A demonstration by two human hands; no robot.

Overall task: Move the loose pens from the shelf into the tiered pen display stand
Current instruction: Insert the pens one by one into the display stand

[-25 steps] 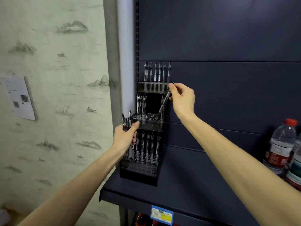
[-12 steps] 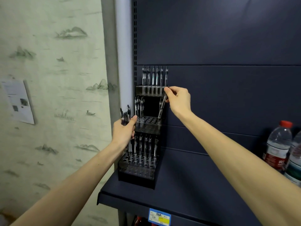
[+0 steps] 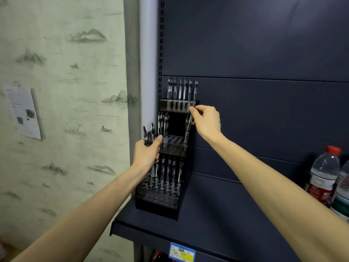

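Lowering the pen (image 3: 188, 127) tip-first, you are aiming it at a hole at the right end of the middle tier of the pen stand (image 3: 171, 148), so be keeping it nearly upright and letting it slide straight down rather than forcing it at a slant past the top tier just above. Your right hand (image 3: 206, 121) is pinching the pen's upper end between thumb and fingertips, fingers curled close. Your left hand (image 3: 146, 156) is gripping a bundle of spare pens (image 3: 149, 135) just beside the stand's left edge, on the shelf (image 3: 217, 220).
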